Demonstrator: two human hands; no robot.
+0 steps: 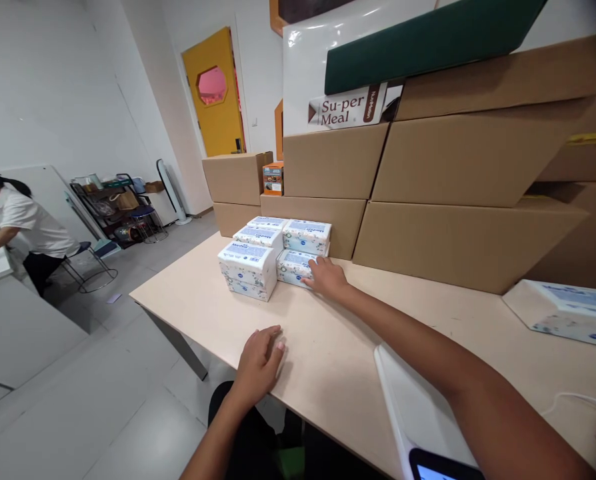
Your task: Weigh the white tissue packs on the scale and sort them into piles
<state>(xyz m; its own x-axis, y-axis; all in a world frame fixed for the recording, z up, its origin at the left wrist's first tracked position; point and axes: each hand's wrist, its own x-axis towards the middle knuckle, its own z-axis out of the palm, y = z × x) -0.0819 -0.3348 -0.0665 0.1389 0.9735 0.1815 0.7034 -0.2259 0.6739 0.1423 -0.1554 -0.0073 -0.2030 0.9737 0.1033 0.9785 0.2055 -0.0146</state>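
Several white tissue packs [258,257] with blue print stand stacked in two layers on a beige table [328,360], near its left corner. My right hand [327,278] reaches out and rests, fingers spread, against the lower pack [294,267] on the stack's right side. My left hand [259,360] lies flat on the tabletop near the front edge, open and holding nothing. Another tissue pack [568,312] lies alone at the far right.
Stacked cardboard boxes [458,200] wall off the table's back, with a "Su-per Meal" box [351,107] on top. A white device [418,413] sits at the near edge. A person in white [23,227] bends over a desk at left, near stools and a yellow door [218,93].
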